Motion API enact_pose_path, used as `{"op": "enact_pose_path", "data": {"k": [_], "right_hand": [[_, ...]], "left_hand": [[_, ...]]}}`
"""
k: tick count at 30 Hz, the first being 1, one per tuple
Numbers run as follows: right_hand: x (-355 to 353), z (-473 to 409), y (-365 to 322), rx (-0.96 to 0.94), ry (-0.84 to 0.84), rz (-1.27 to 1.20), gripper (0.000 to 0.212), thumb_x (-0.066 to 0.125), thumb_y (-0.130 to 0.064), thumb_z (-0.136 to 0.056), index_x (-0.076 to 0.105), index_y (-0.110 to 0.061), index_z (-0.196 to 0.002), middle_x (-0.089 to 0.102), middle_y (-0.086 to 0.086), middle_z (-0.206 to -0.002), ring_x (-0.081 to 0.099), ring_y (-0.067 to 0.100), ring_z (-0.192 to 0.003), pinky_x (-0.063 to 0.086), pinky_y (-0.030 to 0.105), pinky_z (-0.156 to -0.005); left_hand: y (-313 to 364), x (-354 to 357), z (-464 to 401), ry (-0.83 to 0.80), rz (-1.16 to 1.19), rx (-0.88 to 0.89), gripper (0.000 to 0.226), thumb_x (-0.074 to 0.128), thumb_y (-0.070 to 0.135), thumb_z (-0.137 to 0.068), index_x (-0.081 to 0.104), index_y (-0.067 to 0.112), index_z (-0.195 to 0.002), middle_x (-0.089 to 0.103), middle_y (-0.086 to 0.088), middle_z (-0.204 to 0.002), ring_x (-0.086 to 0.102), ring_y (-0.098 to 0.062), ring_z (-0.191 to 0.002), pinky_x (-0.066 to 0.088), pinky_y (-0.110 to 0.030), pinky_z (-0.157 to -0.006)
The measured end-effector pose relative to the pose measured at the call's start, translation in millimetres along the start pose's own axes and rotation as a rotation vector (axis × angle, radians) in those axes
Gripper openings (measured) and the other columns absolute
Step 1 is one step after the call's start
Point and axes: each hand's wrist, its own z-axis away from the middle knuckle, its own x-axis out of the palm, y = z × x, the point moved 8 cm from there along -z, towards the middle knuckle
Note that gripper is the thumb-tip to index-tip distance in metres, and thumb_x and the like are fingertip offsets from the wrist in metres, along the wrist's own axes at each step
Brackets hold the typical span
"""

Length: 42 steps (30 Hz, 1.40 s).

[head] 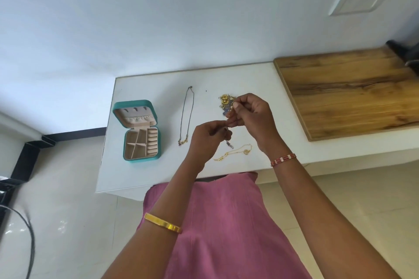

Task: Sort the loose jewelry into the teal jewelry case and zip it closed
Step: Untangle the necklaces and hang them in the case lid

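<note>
STEP: untangling 1 small piece | GRIP: left hand (209, 137) and right hand (248, 115) both pinching it above the worktop (158, 88) | CASE: teal jewelry case (138, 130) lying open at 9 o'clock | ADVICE: be separating gently, avoiding the pile (225, 103) at 12 o'clock.

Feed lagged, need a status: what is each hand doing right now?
Left hand: fingers curled, pinching a small dangling jewelry piece above the table.
Right hand: fingers curled, pinching something small; cannot tell what.
</note>
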Motion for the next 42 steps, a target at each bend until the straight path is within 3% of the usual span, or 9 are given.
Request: {"op": "enact_pose_path", "data": {"k": [4,9,17,20,26,31,35,39,42], "right_hand": [[-4,6,-10,0.026,0.031,-0.127,0.019,0.047,-0.003,-0.094,0.055,-0.011,-0.079,0.062,0.015,-0.07,0.061,0.021,-0.056,0.055,0.029,-0.056],[-12,5,-8,0.043,0.11,-0.152,0.019,0.049,-0.003,-0.093,0.056,-0.011,-0.078,0.061,0.008,-0.064,0.061,0.011,-0.048,0.055,0.025,-0.052],[12,0,21,0.18,0.014,-0.269,0.023,0.033,-0.008,-0.1,0.049,-0.014,-0.084,0.064,0.012,-0.074,0.065,0.022,-0.067,0.055,0.034,-0.073],[22,-2,33,0.232,-0.015,-0.323,0.023,0.033,-0.007,-0.1,0.047,-0.012,-0.082,0.057,0.01,-0.064,0.06,0.017,-0.057,0.056,0.034,-0.069],[29,-7,46,0.27,-0.054,-0.206,0.018,0.046,-0.008,-0.095,0.051,-0.014,-0.079,0.028,-0.009,-0.04,0.024,0.008,-0.036,0.05,0.027,-0.051],[24,-7,51,0.253,-0.102,-0.079,0.008,0.062,-0.014,-0.088,0.061,-0.006,-0.085,0.026,-0.009,-0.038,0.021,0.008,-0.035,0.041,0.022,-0.044],[13,-9,57,0.232,-0.107,-0.074,0.004,0.065,-0.009,-0.084,0.068,-0.009,-0.087,0.028,-0.003,-0.045,0.021,0.008,-0.038,0.031,0.019,-0.04],[12,-9,60,0.221,-0.183,0.003,0.014,0.064,-0.014,-0.085,0.068,-0.003,-0.094,0.033,0.004,-0.054,0.023,0.007,-0.038,0.03,0.021,-0.042],[20,-5,63,0.23,-0.302,0.18,0.021,0.066,-0.027,-0.084,0.071,-0.007,-0.082,0.037,-0.001,-0.046,0.022,0.007,-0.037,0.034,0.023,-0.045]], "left_hand": [[7,-9,11,-0.032,0.019,0.004,0.02,0.054,0.008,-0.091,0.069,0.019,-0.082,0.066,-0.003,-0.074,0.064,-0.015,-0.072,0.053,-0.029,-0.082],[-2,-23,19,-0.023,0.071,-0.045,0.015,0.055,0.007,-0.091,0.069,0.011,-0.087,0.068,-0.005,-0.074,0.063,-0.011,-0.06,0.051,-0.021,-0.06],[-24,-46,14,0.152,0.216,-0.108,0.023,0.049,0.009,-0.094,0.066,0.013,-0.079,0.069,-0.005,-0.086,0.064,-0.02,-0.085,0.052,-0.033,-0.084],[-33,-52,6,0.188,0.302,-0.144,0.026,0.044,0.009,-0.095,0.063,0.01,-0.077,0.07,-0.004,-0.082,0.063,-0.021,-0.087,0.049,-0.035,-0.088],[-38,-67,0,0.242,0.693,-0.183,0.033,0.036,0.009,-0.094,0.044,0.01,-0.062,0.058,-0.002,-0.048,0.064,-0.019,-0.06,0.054,-0.03,-0.07],[-50,-83,-2,0.31,0.97,-0.222,0.034,0.037,0.019,-0.096,0.04,0.015,-0.062,0.036,0.004,-0.04,0.04,-0.012,-0.041,0.051,-0.025,-0.055],[-55,-95,-1,0.321,0.95,-0.226,0.032,0.038,0.023,-0.096,0.041,0.017,-0.065,0.029,0.008,-0.04,0.026,-0.006,-0.033,0.027,-0.014,-0.035],[-54,-98,1,0.295,0.86,-0.202,0.029,0.042,0.023,-0.097,0.046,0.018,-0.068,0.034,0.009,-0.042,0.024,-0.004,-0.032,0.022,-0.015,-0.033],[-52,-96,2,0.27,0.799,-0.19,0.026,0.045,0.021,-0.096,0.05,0.016,-0.07,0.037,0.008,-0.045,0.024,-0.004,-0.033,0.02,-0.015,-0.034]]}}
